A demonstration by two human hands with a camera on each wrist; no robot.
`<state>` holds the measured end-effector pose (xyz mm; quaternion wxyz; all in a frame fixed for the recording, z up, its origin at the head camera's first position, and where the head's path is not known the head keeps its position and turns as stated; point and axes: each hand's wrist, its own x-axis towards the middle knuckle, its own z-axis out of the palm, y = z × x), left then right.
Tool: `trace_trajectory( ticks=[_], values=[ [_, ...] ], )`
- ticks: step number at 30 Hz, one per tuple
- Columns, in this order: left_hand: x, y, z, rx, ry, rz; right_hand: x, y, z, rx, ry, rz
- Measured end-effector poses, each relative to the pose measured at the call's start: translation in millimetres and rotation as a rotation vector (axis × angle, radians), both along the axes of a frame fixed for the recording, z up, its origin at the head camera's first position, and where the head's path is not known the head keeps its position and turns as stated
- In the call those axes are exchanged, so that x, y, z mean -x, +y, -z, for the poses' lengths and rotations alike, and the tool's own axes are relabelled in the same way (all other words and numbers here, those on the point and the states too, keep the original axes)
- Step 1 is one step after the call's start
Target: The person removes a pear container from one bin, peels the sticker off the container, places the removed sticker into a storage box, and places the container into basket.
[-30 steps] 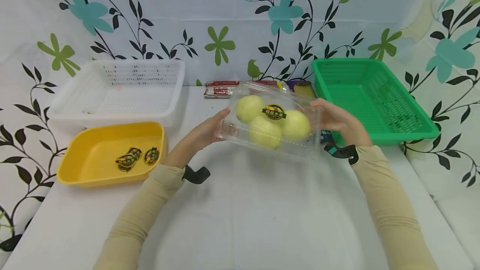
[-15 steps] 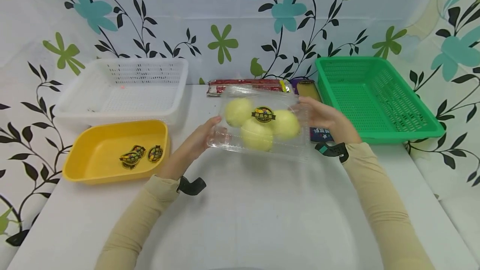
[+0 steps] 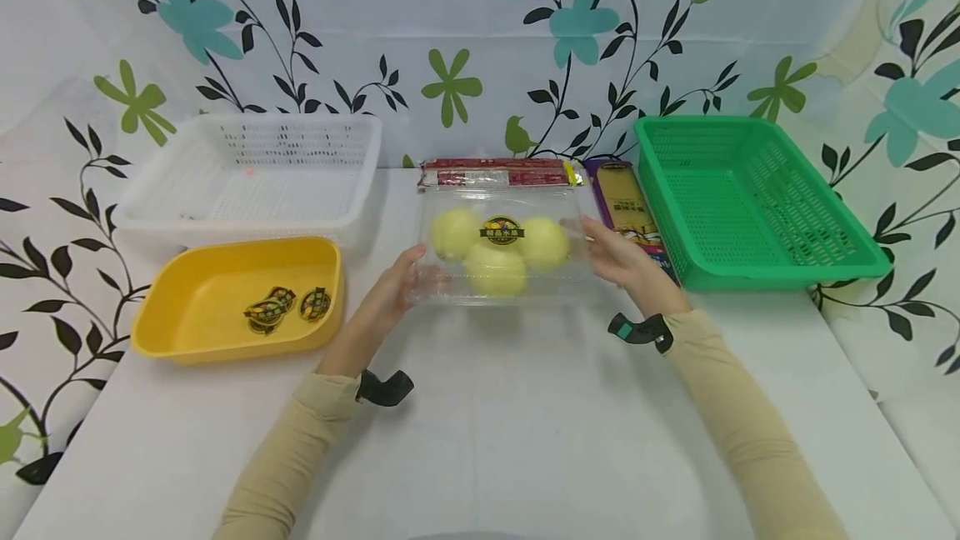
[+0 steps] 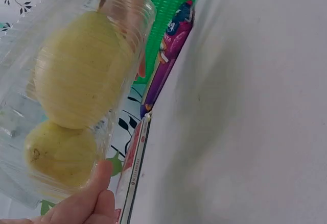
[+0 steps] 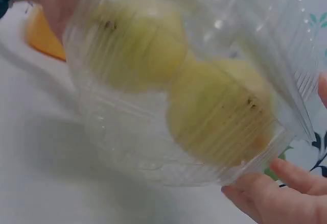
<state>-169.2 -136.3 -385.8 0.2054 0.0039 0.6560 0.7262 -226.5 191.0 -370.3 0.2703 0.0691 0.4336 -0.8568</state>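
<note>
Between my hands is a clear plastic clamshell box point(image 3: 551, 282), raised over the table with its shadow beneath. Three yellow-green pears point(image 3: 495, 269) lie inside; a stem shows on one in the left wrist view. A round black-and-gold sticker point(image 3: 502, 230) is on the lid. My left hand point(image 3: 393, 286) grips the box's left end, its thumb point(image 4: 104, 173) against the plastic in the left wrist view. The right hand point(image 3: 626, 265) holds the other end, with fingertips point(image 5: 235, 191) under the lower edge in the right wrist view.
A yellow tray point(image 3: 172, 315) with several stickers point(image 3: 315, 304) stands at the left, before a white basket point(image 3: 360, 190). Behind the box lie red packages point(image 3: 495, 176). To the right are a purple-and-gold packet point(image 3: 628, 205) and a green basket point(image 3: 780, 277).
Both hands have moved left with the box of pears and levelled it from a slant. More of the purple-and-gold packet now shows beside the right hand.
</note>
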Motion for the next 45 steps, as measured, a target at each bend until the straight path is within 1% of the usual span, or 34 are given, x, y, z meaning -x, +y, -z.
trace_trajectory(
  ticks=[2,3,5,7,9,11,15,18,21,24,28,31,38,45],
  values=[
    [-1.4,0.6,6.4,-0.041,-0.031,-0.039,-0.8,-1.7,3.8,-0.010,-0.057,0.016],
    [-2.9,0.9,9.7,-0.038,-0.047,-0.054,-1.5,-2.3,5.5,-0.010,-0.084,0.034],
    [-4.3,2.6,16.0,-0.057,-0.067,-0.085,-2.8,-3.6,9.5,-0.037,-0.101,0.055],
    [-4.2,5.0,20.9,-0.074,-0.077,-0.116,-4.1,-5.0,13.4,-0.089,-0.080,0.060],
    [-4.3,6.1,24.7,-0.053,-0.075,-0.115,-5.5,-6.7,17.0,-0.128,-0.051,0.063],
    [-2.8,7.2,27.4,-0.064,-0.073,-0.122,-6.6,-8.1,20.2,-0.159,-0.022,0.069],
    [-1.5,7.0,31.7,-0.057,-0.095,-0.125,-8.5,-9.3,26.0,-0.211,0.002,0.089],
    [-1.1,7.1,34.1,-0.083,-0.130,-0.118,-10.7,-9.8,30.4,-0.244,0.011,0.108],
    [-0.2,7.1,35.6,-0.128,-0.154,-0.108,-13.8,-10.7,34.3,-0.250,0.023,0.129],
    [0.7,5.4,36.1,-0.132,-0.165,-0.113,-17.4,-12.0,36.5,-0.246,0.030,0.145],
    [-0.1,0.4,36.2,-0.098,-0.156,-0.105,-20.9,-14.2,37.0,-0.270,0.041,0.141],
    [-0.8,-1.8,36.5,-0.090,-0.145,-0.103,-21.4,-15.4,35.8,-0.301,0.054,0.122],
    [-3.9,-4.2,39.6,-0.086,-0.126,-0.172,-20.8,-17.5,35.6,-0.333,0.075,0.101],
    [-5.2,-7.5,41.1,-0.053,-0.104,-0.174,-20.9,-16.4,38.5,-0.356,0.065,0.084]
  ],
)
